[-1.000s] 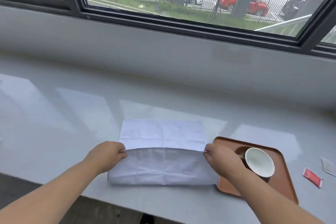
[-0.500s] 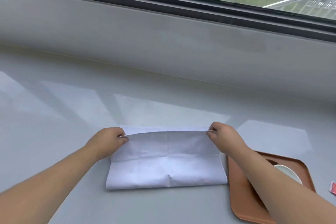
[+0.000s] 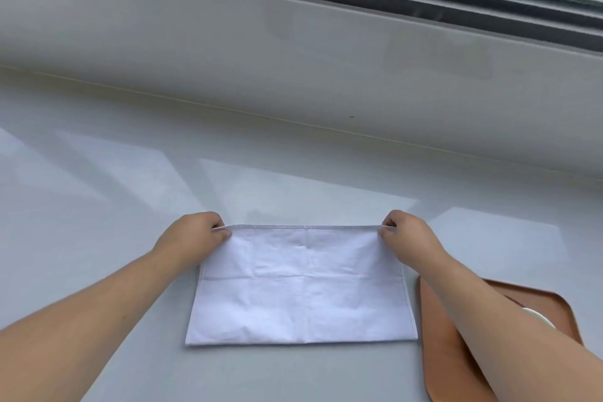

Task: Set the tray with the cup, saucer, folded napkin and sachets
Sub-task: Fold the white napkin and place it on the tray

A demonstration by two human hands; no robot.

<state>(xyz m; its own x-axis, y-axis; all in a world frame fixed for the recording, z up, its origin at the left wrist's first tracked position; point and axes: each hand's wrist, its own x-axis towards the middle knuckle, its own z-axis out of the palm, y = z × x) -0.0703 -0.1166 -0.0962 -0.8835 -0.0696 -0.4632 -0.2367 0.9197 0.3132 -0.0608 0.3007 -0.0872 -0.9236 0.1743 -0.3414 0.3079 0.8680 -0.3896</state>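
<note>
Pinching the two far corners of the white rectangular cloth napkin (image 3: pixel 301 284), the left hand (image 3: pixel 192 240) and the right hand (image 3: pixel 409 238) each hold a corner between thumb and fingers, with the folded cloth lying flat on the pale grey counter (image 3: pixel 98 206) between them and back toward the person. Its long axis runs from one hand straight across to the other, so the far hem stretches taut between them and the near edge sits close to the forearms. A centre crease crosses the cloth midway between the hands.

The next fold probably turns on that axis: either hand could carry its short end across to the other, and both are equally placed for it.

Just beside the right forearm, on its outer side, lies the brown rounded plastic tray (image 3: pixel 434 336), its edge nearly touching the napkin's right end. A sliver of white cup rim (image 3: pixel 538 316) shows past the forearm; the saucer and sachets cannot be made out here. The right hand is nearer the tray for placing the napkin.
</note>
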